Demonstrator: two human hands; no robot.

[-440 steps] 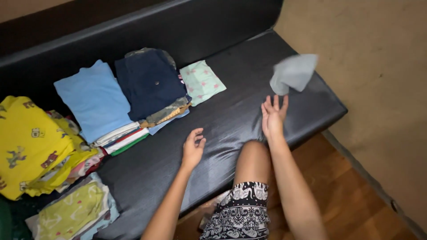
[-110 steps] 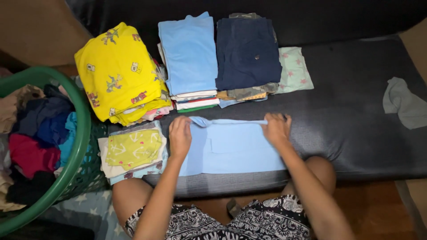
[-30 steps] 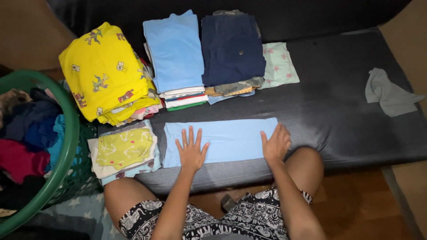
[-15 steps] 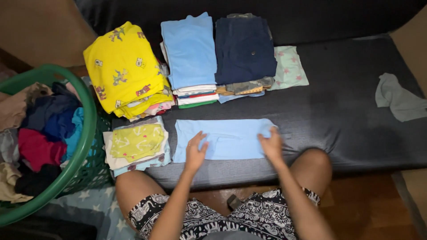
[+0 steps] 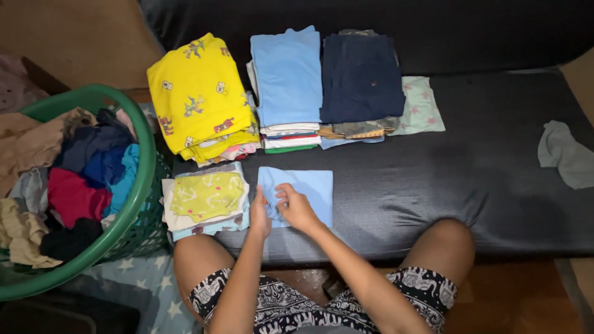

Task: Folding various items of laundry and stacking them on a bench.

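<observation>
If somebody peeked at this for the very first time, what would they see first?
Probably the bright yellow cartoon-print shirt on top of a folded pile at the back left of the black couch. Next, the left hand and right hand resting on a small folded light blue garment, beside the green laundry basket.

Warm, dim indoor light falls from above and slightly in front. The black couch seat shows soft sheen and pale glare streaks near the knees. The floor and lower corners sink into shadow. Colours stay saturated. Focus is fair at centre; the hands look slightly soft, the edges mildly stretched.
</observation>
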